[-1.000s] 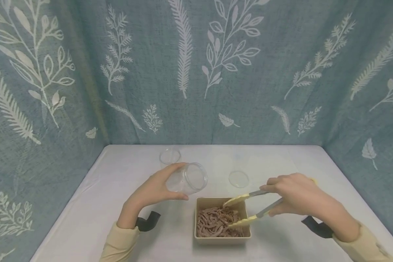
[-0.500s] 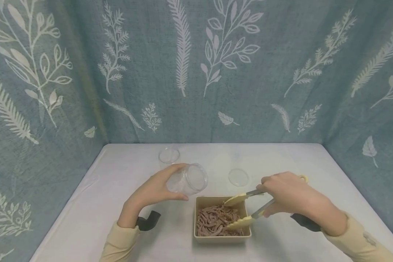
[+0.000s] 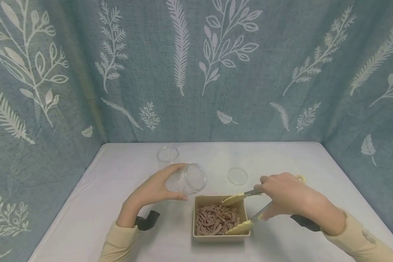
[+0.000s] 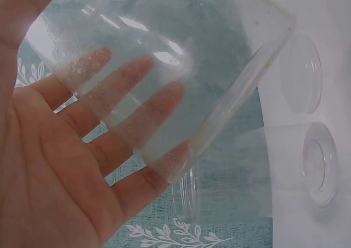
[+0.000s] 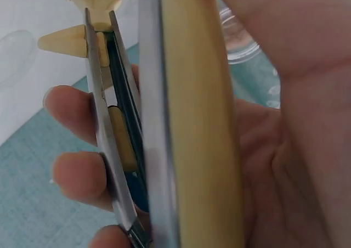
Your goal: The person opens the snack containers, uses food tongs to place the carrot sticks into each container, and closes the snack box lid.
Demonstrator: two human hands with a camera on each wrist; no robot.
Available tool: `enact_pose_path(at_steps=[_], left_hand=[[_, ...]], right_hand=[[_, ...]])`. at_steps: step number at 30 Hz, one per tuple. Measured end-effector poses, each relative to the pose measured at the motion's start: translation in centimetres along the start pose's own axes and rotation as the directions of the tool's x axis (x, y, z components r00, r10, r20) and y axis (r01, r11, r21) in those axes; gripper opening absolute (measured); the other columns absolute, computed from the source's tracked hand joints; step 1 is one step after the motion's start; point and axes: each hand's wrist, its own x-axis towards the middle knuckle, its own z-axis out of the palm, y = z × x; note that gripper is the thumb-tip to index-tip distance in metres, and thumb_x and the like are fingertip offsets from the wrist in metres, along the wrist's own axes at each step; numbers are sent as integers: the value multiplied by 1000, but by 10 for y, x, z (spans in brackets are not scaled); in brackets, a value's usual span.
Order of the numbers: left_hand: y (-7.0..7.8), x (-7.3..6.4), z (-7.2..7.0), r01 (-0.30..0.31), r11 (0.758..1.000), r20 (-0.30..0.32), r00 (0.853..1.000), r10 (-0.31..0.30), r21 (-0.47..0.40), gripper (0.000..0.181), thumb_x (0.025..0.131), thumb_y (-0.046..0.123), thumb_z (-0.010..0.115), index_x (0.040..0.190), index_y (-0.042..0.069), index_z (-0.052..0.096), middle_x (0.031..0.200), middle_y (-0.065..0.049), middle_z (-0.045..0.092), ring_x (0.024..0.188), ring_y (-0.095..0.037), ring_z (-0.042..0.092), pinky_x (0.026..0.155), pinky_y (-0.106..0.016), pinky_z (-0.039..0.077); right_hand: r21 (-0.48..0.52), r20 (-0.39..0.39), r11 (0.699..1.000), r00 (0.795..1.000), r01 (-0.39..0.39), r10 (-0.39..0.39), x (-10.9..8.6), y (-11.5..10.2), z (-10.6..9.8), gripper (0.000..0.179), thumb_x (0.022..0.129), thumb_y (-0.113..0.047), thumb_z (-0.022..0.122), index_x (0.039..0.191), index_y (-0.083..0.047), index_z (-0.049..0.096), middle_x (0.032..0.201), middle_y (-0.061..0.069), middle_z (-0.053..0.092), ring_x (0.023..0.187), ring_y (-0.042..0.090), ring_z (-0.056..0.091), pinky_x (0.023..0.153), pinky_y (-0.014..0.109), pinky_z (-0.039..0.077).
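A clear plastic jar (image 3: 194, 178) lies tipped in my left hand (image 3: 154, 187), its mouth facing right and toward me. The left wrist view shows the fingers behind the wall of the jar (image 4: 181, 56). Yellow-tipped metal tongs (image 3: 240, 228) are gripped by my right hand (image 3: 286, 194), their arms spread apart. Both tong tips reach into a beige rectangular box (image 3: 221, 239), touching or close to brown shredded strips (image 3: 216, 220). Close up in the right wrist view, the tongs (image 5: 203, 116) lie between thumb and fingers.
A second clear jar (image 3: 167, 155) stands behind my left hand. A round clear lid (image 3: 237, 176) lies flat on the white table (image 3: 275, 156) beyond the box. A patterned blue-green curtain (image 3: 213, 72) hangs around the table's back and sides.
My right hand has shifted slightly left with the tongs, whose tips are still inside the box. The left hand keeps the jar in nearly the same place. The head view has tilted a little.
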Motion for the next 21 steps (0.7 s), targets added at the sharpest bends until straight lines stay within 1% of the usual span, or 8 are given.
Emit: enact_pose_path(at_steps=[3, 7, 10, 14, 17, 21], left_hand=[[0, 0, 0, -6, 1000, 2, 1000, 6, -4, 86, 63, 44, 82, 136, 19, 43, 137, 2, 47, 127, -24, 43, 103, -50, 36], [-1, -1, 1, -8, 1000, 4, 1000, 8, -3, 87, 63, 49, 80, 136, 21, 43, 137, 3, 47, 127, -23, 43, 104, -50, 36], [-1, -1, 1, -4, 1000, 6, 1000, 4, 1, 87, 63, 51, 80, 136, 21, 43, 138, 3, 47, 127, -23, 43, 103, -50, 36], [-1, -1, 2, 5, 1000, 8, 1000, -5, -3, 87, 63, 47, 81, 137, 21, 42, 139, 2, 46, 128, -24, 42, 104, -51, 36], [-1, -1, 1, 6, 1000, 11, 1000, -6, -8, 88, 62, 48, 81, 137, 20, 43, 139, 2, 46, 128, -24, 42, 104, -51, 35], [-2, -1, 0, 12, 1000, 9, 1000, -12, 0, 89, 62, 48, 81, 137, 20, 42, 139, 2, 46, 128, -24, 42, 104, -51, 36]], right_hand=[[-34, -8, 999, 1000, 5, -5, 0, -2, 0, 58, 52, -53, 81, 95, -16, 69, 69, -8, 49, 55, 7, 46, 49, 28, 43], [-54, -10, 999, 1000, -7, 6, 0, -6, -2, 56, 51, -52, 82, 91, -16, 69, 68, -8, 49, 55, 8, 46, 48, 27, 42], [-31, 14, 999, 1000, -24, 24, 1, -10, -4, 55, 51, -47, 84, 92, -14, 69, 70, -7, 51, 58, 10, 49, 52, 29, 45], [5, 39, 999, 999, -37, 37, 5, -13, -4, 53, 51, -39, 86, 93, -11, 70, 71, -5, 54, 60, 11, 49, 55, 29, 47], [10, 36, 1000, 999, -27, 26, 6, -12, -2, 50, 52, -35, 87, 92, -11, 70, 70, -6, 54, 58, 9, 46, 54, 27, 45], [-19, 1, 999, 1000, 27, -27, 7, -10, 1, 46, 53, -36, 86, 90, -14, 70, 68, -7, 54, 56, 8, 45, 51, 25, 43]])
